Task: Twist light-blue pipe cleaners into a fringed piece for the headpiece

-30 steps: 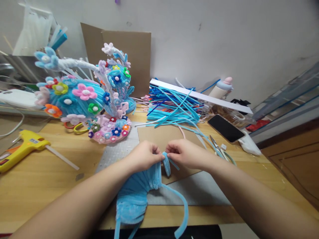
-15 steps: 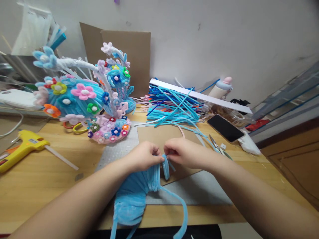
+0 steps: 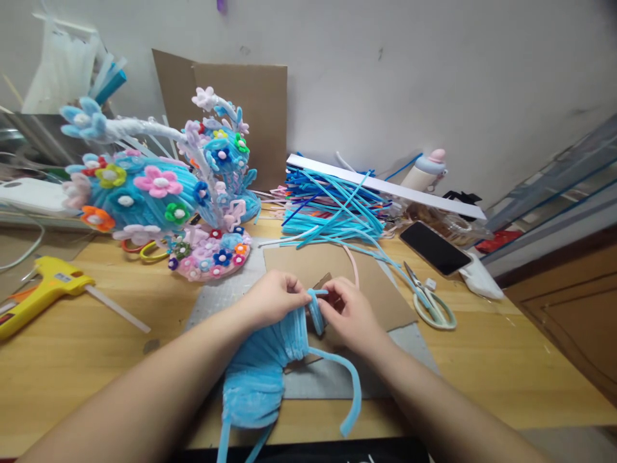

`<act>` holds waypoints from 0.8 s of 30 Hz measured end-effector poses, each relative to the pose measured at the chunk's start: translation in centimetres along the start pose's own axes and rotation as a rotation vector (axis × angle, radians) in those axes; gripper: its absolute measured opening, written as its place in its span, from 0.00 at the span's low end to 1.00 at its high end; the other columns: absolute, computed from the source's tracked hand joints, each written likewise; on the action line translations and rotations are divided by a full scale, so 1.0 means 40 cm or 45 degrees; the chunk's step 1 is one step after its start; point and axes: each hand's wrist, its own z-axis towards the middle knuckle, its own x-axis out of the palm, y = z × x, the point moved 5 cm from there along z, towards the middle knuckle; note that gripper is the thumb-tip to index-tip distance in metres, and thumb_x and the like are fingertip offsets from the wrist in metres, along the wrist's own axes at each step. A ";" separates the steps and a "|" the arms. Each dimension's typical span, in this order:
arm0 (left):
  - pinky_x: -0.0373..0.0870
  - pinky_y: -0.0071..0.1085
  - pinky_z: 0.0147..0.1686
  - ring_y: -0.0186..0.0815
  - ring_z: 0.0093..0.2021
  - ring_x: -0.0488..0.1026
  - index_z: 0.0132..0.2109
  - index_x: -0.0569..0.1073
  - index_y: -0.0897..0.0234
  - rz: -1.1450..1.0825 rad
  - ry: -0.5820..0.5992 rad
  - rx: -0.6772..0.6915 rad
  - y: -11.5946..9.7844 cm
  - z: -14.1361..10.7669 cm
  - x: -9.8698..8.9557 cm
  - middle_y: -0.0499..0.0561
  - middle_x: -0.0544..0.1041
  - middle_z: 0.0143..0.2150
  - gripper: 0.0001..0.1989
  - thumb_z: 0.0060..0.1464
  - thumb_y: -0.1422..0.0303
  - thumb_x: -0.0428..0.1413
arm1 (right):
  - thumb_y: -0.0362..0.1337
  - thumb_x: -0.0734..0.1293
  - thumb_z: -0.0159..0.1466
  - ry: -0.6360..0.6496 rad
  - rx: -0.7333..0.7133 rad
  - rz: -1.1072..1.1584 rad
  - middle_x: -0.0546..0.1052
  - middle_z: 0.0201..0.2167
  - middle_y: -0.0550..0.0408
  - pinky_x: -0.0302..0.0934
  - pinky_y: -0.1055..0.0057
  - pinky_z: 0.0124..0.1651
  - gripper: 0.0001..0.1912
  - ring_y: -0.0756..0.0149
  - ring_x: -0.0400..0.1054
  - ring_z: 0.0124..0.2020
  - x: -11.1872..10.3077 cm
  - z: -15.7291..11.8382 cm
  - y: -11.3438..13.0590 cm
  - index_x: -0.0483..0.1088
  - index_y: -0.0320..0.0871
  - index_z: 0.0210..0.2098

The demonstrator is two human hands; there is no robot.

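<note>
My left hand [image 3: 279,299] is closed at the top of a light-blue pipe-cleaner piece [image 3: 255,386], thumb and finger pinching a blue strand at its edge. This fuzzy piece is made of strips laid side by side, with loose ends hanging down. At its right, a small coil of blue pipe cleaner [image 3: 315,316] hangs from the pinch. My right hand [image 3: 349,312] is closed around that coil's strand, its fingertips just right of my left thumb. A free blue end [image 3: 354,386] curves out below my right hand. The cardboard sheet [image 3: 380,289] lies behind and under both hands.
Scissors [image 3: 436,308] and a phone [image 3: 434,247] lie on the right. Loose blue pipe cleaners [image 3: 332,206] are heaped at the back. A flower-covered pipe-cleaner model [image 3: 144,186] stands left, beyond a yellow glue gun [image 3: 53,289]. A grey mat [image 3: 337,382] lies under the cardboard.
My right hand has moved lower and turned, its fingers now at the coil's right side. The strand's end now points right across the top. The scissors' handles have come into view.
</note>
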 end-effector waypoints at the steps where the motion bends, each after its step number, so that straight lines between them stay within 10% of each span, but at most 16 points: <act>1: 0.55 0.23 0.20 0.27 0.20 0.59 0.27 0.71 0.68 0.008 -0.007 -0.003 0.001 0.000 0.000 0.45 0.66 0.19 0.14 0.44 0.59 0.53 | 0.35 0.62 0.56 -0.016 -0.001 0.019 0.65 0.27 0.57 0.56 0.73 0.28 0.03 0.70 0.60 0.26 0.003 -0.004 -0.003 0.62 0.42 0.29; 24: 0.56 0.24 0.22 0.29 0.21 0.61 0.27 0.72 0.67 0.187 -0.105 0.007 -0.020 -0.012 -0.003 0.46 0.68 0.20 0.15 0.45 0.57 0.52 | 0.39 0.58 0.60 0.145 0.149 0.359 0.68 0.24 0.58 0.58 0.74 0.29 0.08 0.70 0.63 0.26 -0.001 0.008 -0.004 0.64 0.42 0.31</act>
